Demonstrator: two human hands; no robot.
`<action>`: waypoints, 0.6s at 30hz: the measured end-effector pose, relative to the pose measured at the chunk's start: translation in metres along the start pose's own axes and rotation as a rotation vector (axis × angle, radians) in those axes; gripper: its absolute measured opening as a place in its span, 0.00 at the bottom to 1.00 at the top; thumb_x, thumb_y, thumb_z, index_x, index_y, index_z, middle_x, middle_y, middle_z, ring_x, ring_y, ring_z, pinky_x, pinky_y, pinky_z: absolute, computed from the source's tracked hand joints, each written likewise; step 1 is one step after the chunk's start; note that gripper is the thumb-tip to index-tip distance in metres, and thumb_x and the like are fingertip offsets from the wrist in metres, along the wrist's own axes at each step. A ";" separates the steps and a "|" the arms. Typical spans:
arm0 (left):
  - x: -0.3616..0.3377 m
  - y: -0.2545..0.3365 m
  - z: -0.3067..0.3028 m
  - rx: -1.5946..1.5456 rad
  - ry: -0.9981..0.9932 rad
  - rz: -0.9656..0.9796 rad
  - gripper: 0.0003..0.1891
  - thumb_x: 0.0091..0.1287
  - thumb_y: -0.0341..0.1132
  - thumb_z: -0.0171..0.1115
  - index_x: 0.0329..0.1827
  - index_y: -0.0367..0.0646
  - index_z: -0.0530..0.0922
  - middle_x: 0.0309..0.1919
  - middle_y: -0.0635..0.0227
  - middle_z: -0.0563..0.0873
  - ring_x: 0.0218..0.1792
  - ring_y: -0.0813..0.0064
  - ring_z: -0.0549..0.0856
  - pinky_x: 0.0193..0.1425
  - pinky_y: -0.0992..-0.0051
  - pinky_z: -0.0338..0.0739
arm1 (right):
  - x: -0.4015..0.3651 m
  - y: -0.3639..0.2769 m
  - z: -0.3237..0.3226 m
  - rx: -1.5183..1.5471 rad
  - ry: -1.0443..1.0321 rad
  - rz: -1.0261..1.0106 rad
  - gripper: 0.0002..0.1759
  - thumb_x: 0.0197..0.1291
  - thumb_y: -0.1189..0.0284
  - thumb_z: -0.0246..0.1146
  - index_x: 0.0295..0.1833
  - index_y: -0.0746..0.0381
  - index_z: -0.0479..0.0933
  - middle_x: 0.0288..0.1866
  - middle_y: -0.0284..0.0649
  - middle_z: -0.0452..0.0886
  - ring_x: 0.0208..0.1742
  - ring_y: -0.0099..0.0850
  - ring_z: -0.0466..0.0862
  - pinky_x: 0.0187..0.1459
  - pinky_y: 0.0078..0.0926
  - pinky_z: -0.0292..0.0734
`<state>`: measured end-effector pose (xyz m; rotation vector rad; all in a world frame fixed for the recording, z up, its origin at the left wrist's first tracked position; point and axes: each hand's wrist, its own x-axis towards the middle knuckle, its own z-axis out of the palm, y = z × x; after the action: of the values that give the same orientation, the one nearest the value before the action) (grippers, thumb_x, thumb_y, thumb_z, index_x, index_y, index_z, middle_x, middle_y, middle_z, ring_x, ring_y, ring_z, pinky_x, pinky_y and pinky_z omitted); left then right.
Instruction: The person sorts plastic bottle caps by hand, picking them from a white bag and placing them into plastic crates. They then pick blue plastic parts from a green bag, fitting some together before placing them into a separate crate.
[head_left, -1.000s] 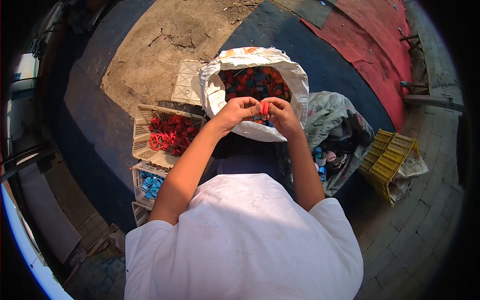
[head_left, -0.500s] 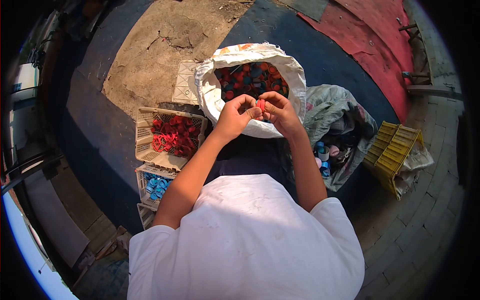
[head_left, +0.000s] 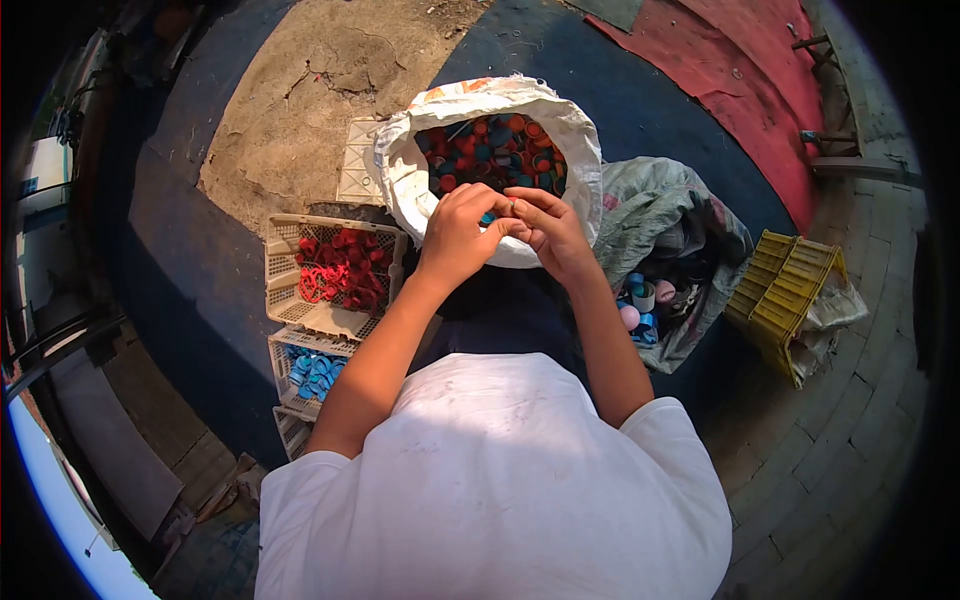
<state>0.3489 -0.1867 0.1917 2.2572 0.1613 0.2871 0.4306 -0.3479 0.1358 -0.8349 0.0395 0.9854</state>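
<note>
A white woven sack point(head_left: 395, 165) stands open in front of me, with many red, orange and dark blue-green caps point(head_left: 490, 150) inside. Over its near rim my left hand point(head_left: 464, 232) is closed, with a small blue piece showing at its fingers. My right hand point(head_left: 556, 236) meets it fingertip to fingertip, pinched on a small red piece that is mostly covered. Whether the blue and red bits are one object or two cannot be made out.
At left, a beige crate point(head_left: 342, 318) holds red parts point(head_left: 345, 270); below it another crate holds blue parts point(head_left: 316, 372). At right lie a grey-green sack point(head_left: 640, 190) with mixed pieces and yellow crates point(head_left: 778, 300).
My left hand has turned, its back now facing up and its fingers curled over the piece. The red piece is more hidden between the hands, and a blue bit shows.
</note>
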 end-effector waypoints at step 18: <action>-0.007 -0.014 0.034 -0.650 -0.115 -0.396 0.09 0.74 0.35 0.66 0.43 0.36 0.83 0.40 0.66 0.89 0.44 0.78 0.87 0.51 0.74 0.81 | -0.012 -0.004 -0.012 -0.311 0.049 -0.246 0.17 0.63 0.78 0.72 0.57 0.65 0.83 0.53 0.39 0.88 0.54 0.26 0.87 0.59 0.28 0.82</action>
<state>0.3505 -0.2044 0.1586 1.5503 0.3868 -0.0103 0.4307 -0.3654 0.1339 -1.1199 -0.1752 0.7474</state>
